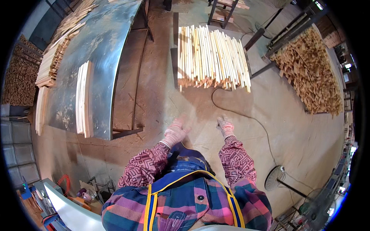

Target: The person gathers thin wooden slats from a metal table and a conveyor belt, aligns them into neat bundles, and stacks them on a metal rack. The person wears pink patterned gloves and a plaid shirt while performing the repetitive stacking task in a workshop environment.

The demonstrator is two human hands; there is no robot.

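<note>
The left hand (176, 130), blurred, and the right hand (225, 126) hang empty, both loosely open, before wooden strips (214, 57) laid parallel, presumably for compact stacking.

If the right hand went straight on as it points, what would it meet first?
Probably the sticks ahead of the right hand. The cord crosses that line sooner but seems to lie below, on the floor.

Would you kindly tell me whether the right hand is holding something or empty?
It looks empty: the right hand has its fingers loosely parted above the floor, with nothing visible in its grasp.
</note>
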